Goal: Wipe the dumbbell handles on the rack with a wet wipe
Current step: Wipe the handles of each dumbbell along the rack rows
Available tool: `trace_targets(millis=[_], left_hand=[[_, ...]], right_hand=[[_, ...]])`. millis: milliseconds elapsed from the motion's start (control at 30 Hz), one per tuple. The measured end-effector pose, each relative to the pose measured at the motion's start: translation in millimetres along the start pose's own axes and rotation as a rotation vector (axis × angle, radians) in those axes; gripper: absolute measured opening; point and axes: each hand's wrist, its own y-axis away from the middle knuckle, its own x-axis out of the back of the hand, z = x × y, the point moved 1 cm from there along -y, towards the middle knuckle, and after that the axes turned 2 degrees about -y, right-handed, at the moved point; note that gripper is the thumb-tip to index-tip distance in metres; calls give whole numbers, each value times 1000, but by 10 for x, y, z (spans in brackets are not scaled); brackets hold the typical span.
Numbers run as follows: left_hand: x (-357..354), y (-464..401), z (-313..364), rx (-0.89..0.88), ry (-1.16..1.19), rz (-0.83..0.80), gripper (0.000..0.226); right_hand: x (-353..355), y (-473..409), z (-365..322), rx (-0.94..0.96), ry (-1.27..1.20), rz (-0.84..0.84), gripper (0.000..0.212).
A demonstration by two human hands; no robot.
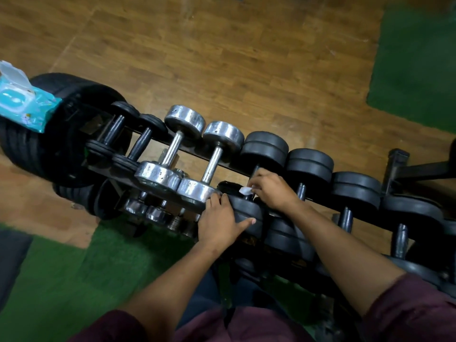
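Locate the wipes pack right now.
In the head view the wipes pack sits at the far left, lid flipped open, on top of the stacked black plates at the left end of the rack.

A worn brown wood-plank floor (pixel 222 58) spreads out beyond, with green carpet patches (pixel 419 58) at its far right and near left. Stacked black rubber weight plates (pixel 37 149) stand on the floor's left side.
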Motion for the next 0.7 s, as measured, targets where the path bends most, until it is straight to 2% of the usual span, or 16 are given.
trace_targets(millis=[133, 267, 367, 500, 567, 633, 700], left_hand=[[18, -15, -28, -23, -18, 2, 103], [32, -12, -36, -36, -25, 19, 101], [27, -16, -48, -39, -14, 13, 102], [34, -30, -64, -49, -22, 14, 103], [40, -40, -73, -57, -30, 17, 104], [48, -52, -69, -62, -38, 18, 104], [58, -65, -58, -67, -43, 10, 104]], right_hand=[[-19, -47, 55, -167, -5, 167, 27], [-71, 15, -15, -18, 219, 145, 36], [-43, -14, 35, -72, 218, 175, 44], [-89, -75, -61, -248, 6, 328, 36], [-124, -39, -135, -414, -138, 427, 29], [-169, 24, -137, -622, -304, 406, 17], [-245, 71, -108, -734, -496, 355, 8]])
